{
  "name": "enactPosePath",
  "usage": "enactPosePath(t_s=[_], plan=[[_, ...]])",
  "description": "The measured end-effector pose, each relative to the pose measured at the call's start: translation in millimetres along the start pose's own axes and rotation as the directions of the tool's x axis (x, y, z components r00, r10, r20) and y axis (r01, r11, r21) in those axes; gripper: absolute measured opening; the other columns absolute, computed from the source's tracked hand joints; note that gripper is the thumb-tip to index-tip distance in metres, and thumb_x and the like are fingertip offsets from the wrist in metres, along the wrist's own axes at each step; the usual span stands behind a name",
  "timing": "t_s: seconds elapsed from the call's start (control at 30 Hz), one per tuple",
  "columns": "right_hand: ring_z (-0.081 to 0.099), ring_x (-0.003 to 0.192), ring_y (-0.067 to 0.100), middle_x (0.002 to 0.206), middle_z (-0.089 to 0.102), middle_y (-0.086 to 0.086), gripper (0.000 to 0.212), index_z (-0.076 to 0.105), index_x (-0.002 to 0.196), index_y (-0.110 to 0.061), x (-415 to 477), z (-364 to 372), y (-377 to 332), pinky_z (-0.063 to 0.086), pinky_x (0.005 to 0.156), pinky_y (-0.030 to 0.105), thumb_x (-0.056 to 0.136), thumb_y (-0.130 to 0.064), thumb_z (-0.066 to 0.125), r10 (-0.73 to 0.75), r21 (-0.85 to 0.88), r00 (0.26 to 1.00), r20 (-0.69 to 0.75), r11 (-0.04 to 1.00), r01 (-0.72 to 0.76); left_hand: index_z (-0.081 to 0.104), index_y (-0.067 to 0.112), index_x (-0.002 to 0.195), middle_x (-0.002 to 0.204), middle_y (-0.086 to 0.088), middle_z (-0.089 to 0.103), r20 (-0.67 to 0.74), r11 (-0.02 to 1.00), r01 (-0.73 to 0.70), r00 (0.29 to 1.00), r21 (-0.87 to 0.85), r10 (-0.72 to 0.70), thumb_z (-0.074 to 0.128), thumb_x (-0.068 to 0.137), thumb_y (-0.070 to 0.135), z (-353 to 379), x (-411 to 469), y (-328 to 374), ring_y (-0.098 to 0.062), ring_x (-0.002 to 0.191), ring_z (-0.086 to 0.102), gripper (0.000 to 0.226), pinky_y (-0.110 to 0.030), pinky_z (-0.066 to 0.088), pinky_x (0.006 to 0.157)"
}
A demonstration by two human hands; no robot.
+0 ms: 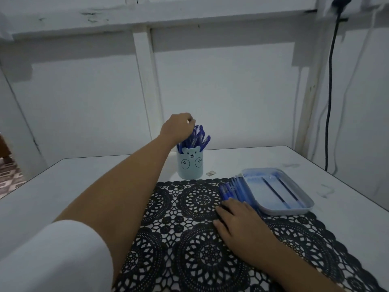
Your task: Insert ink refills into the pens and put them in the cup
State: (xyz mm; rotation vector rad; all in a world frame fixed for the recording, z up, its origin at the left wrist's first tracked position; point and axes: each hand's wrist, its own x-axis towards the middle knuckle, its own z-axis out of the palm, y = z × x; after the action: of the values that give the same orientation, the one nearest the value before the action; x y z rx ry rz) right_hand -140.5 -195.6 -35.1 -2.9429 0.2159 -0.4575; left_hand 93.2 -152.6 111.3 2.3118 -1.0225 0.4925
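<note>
A light blue cup (pixel 190 165) with a bear face stands at the far edge of the lace mat and holds several blue pens (pixel 199 138). My left hand (pixel 179 127) reaches over the cup, its fingers curled round the top of one of those pens. Several more blue pens (pixel 235 188) lie in a row on the mat against a shallow blue tray (pixel 307 204). Two dark ink refills (pixel 282 191) lie inside the tray. My right hand (pixel 242 220) rests flat on the mat, its fingertips touching the near ends of the row of pens.
A black lace mat (pixel 189 239) covers the near middle of the white table (pixel 84 182). A small scrap (pixel 210 173) lies to the right of the cup. A black cable (pixel 329 102) hangs down the wall at the right. The table's left edge drops to a patterned floor.
</note>
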Motion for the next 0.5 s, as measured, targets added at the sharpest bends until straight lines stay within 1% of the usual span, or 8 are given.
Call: enactPosePath(t_s=[0.03,0.1,0.13,0.2,0.27,0.33,0.4,0.5], plan=[[0.028,0.133,0.015,0.138,0.039,-0.001,0.089,0.042,0.135,-0.019,0,-1,0,0.018,0.113,0.036,0.072,-0.056,-0.008,-0.004,0.001,1.0,0.001,1.0,0.004,0.06,0.015,0.1,0.092,-0.002,0.061,0.024,0.999,-0.003,1.0,0.032,0.002,0.039,0.095,0.032,1,-2,-2,-0.022,0.086,0.055,0.027,-0.033,0.046,0.077],[0.033,0.13,0.015,0.135,0.042,-0.001,0.086,0.046,0.132,-0.018,-1,-4,-2,0.02,0.112,0.038,0.074,-0.055,-0.005,0.015,0.002,1.0,0.01,1.0,-0.015,0.058,0.012,0.085,0.078,0.001,0.056,0.05,0.999,-0.013,0.999,0.029,0.011,0.037,0.095,0.036,1,-5,-4,-0.024,0.084,0.055,0.033,-0.034,0.044,0.074],[0.04,0.125,0.015,0.13,0.047,-0.001,0.081,0.051,0.128,-0.018,-2,-5,-3,0.025,0.11,0.039,0.077,-0.054,0.0,0.025,-0.011,1.0,-0.002,1.0,-0.025,0.058,0.01,0.083,0.075,0.001,0.055,0.046,0.999,-0.025,0.999,0.022,0.024,0.036,0.095,0.036,-2,-7,-3,-0.025,0.084,0.056,0.036,-0.034,0.044,0.074],[0.059,0.105,0.015,0.11,0.061,-0.001,0.06,0.065,0.109,-0.019,-2,-5,-3,0.043,0.097,0.043,0.083,-0.048,0.019,0.026,-0.08,0.999,-0.043,0.996,-0.029,0.063,0.012,0.097,0.089,-0.002,0.059,0.008,0.998,-0.063,0.998,0.005,0.063,0.036,0.096,0.034,-9,-13,-2,-0.025,0.093,0.056,0.035,-0.036,0.045,0.082],[0.065,0.085,0.013,0.093,0.066,-0.003,0.043,0.071,0.093,-0.02,-2,-4,-2,0.054,0.079,0.04,0.082,-0.042,0.035,0.019,-0.109,0.988,-0.155,0.993,-0.037,0.06,0.016,0.113,0.111,-0.006,0.058,-0.061,0.993,-0.109,0.992,-0.041,0.106,0.039,0.095,0.03,-16,-24,-1,-0.023,0.104,0.053,0.031,-0.038,0.042,0.091],[0.064,0.074,0.015,0.084,0.065,-0.001,0.029,0.071,0.086,-0.018,-1,-5,-1,0.055,0.068,0.033,0.08,-0.036,0.05,0.006,-0.128,0.977,-0.213,0.991,-0.034,0.059,0.015,0.116,0.118,-0.008,0.055,-0.149,0.981,-0.19,0.972,-0.045,0.182,0.042,0.094,0.026,-22,-42,0,-0.022,0.108,0.051,0.03,-0.038,0.041,0.093],[0.06,0.065,0.018,0.076,0.062,0.001,0.015,0.069,0.077,-0.015,-1,-9,-1,0.052,0.057,0.032,0.073,-0.029,0.068,0.031,-0.165,0.967,-0.253,0.983,-0.075,0.061,0.012,0.113,0.113,-0.009,0.056,-0.23,0.955,-0.296,0.93,-0.012,0.285,0.042,0.092,0.026,-29,-70,-1,-0.021,0.104,0.052,0.032,-0.035,0.041,0.09],[0.055,0.055,0.022,0.063,0.057,0.005,0.026,0.063,0.063,-0.011,-3,-17,-4,0.046,0.047,0.032,0.059,-0.027,0.082,0.126,-0.188,0.948,-0.292,0.964,-0.186,0.062,0.012,0.11,0.104,-0.004,0.057,-0.228,0.931,-0.365,0.906,0.002,0.356,0.038,0.09,0.031,-35,-119,-7,-0.015,0.096,0.051,0.036,-0.025,0.038,0.084]])
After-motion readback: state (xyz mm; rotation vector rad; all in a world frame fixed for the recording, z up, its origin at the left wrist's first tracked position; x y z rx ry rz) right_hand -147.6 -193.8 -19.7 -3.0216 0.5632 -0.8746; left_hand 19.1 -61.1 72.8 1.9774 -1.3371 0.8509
